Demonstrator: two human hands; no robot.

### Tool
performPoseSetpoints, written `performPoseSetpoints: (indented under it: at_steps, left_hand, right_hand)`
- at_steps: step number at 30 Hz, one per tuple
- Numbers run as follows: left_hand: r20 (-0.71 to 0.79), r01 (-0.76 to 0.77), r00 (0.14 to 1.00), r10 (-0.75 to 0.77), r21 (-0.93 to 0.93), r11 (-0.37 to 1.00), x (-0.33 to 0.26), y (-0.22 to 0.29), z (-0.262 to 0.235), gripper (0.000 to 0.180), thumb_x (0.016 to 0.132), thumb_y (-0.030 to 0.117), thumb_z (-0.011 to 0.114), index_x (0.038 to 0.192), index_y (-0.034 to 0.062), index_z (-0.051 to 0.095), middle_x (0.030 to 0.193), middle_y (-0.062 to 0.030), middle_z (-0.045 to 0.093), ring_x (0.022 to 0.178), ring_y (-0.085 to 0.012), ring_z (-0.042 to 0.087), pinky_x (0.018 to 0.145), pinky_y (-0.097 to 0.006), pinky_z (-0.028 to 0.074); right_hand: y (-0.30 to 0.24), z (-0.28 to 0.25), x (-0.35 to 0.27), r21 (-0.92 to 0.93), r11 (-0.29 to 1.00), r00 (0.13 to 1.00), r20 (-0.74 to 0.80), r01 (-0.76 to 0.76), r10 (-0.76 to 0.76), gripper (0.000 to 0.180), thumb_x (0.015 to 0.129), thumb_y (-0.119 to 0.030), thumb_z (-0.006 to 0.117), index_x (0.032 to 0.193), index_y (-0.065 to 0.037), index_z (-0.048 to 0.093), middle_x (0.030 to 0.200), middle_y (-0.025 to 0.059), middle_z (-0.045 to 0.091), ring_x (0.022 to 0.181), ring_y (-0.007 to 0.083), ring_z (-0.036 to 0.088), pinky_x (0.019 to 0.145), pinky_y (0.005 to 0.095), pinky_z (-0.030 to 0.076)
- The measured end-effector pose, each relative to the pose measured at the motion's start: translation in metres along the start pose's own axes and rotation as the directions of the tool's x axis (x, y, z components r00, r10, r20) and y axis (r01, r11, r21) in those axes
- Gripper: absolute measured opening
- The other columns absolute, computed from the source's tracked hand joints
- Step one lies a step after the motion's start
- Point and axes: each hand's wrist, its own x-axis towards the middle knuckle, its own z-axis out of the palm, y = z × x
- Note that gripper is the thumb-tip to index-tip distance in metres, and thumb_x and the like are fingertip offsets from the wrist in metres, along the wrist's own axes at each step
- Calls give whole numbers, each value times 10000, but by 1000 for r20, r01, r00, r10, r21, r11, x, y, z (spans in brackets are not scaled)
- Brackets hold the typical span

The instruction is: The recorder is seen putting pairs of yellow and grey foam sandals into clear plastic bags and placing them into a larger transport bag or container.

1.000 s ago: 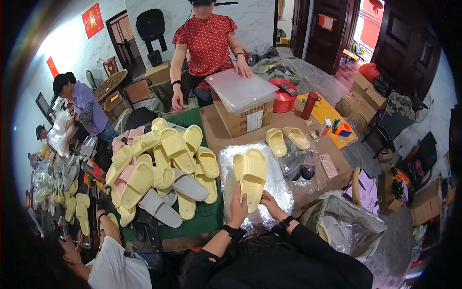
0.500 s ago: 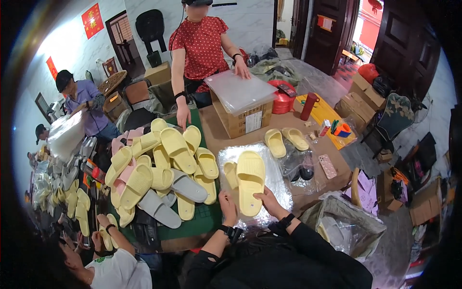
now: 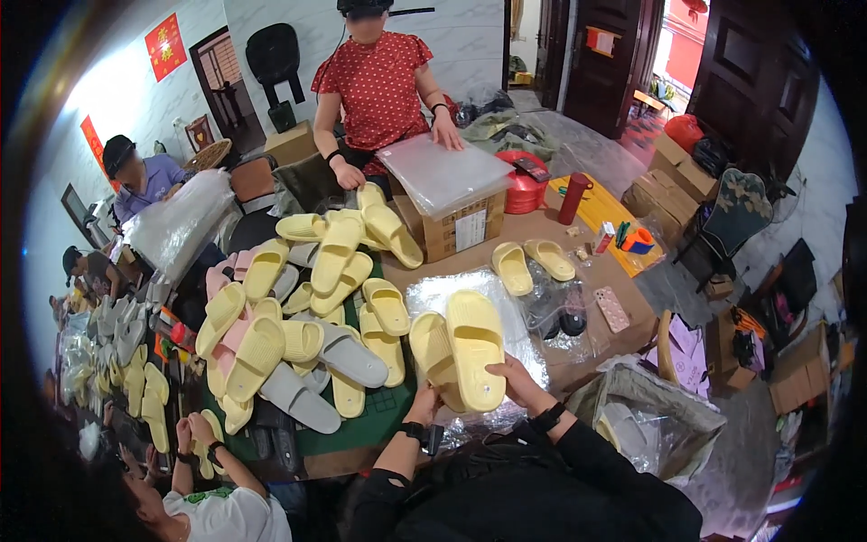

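A pale yellow slipper (image 3: 477, 361) is pinched at its heel by my right hand (image 3: 519, 381), sole down and toe pointing away. Close against its left side is a second yellow slipper (image 3: 435, 354), held at the heel by my left hand (image 3: 423, 406), whose fingers are partly hidden under it. Both slippers are above a stack of shiny clear plastic bags (image 3: 526, 330) on the table. To my left lies a heap of yellow, grey and pink slippers (image 3: 257, 361). Another yellow pair (image 3: 513, 269) rests beyond the bags.
Across the table, a person in red grips a yellow slipper (image 3: 388, 226) beside a cardboard box (image 3: 461, 230) topped with plastic sheets. A pink phone (image 3: 611, 309) and red flask (image 3: 573, 200) are on the right. A lined sack (image 3: 650, 420) stands by my right arm.
My left hand has taken hold of the left slipper and brought it up beside the right one. Across the table, the person in red has lifted a yellow slipper from the heap.
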Motion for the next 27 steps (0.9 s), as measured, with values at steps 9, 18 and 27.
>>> performPoseSetpoints:
  at_steps: [9,18,27]
  left_hand:
    - [-34,67,997,-62,178,982,18,-26,-19,405,871,51,483,1252,39,346,1157,-111,515,1028,-253,542,828,-392,488]
    - [58,-52,998,40,230,972,50,-52,-34,457,875,87,499,1282,5,307,1182,-139,498,1036,-241,525,889,-341,438]
    - [122,-121,990,74,993,-10,29,-46,-19,425,804,370,483,1083,61,564,1145,-220,514,1062,-381,483,872,-482,403]
  right_hand:
    - [42,-66,6,-510,840,879,-467,-183,-92,358,753,-99,589,1067,7,455,814,86,583,678,141,569,576,279,458]
    - [57,-91,7,-657,736,877,-438,-162,-197,421,771,-169,571,1133,-15,420,939,183,592,806,246,602,708,336,471]
    - [81,-111,11,-759,524,772,-578,-387,-266,360,829,-185,492,1162,-69,421,1002,238,572,939,394,547,794,436,426]
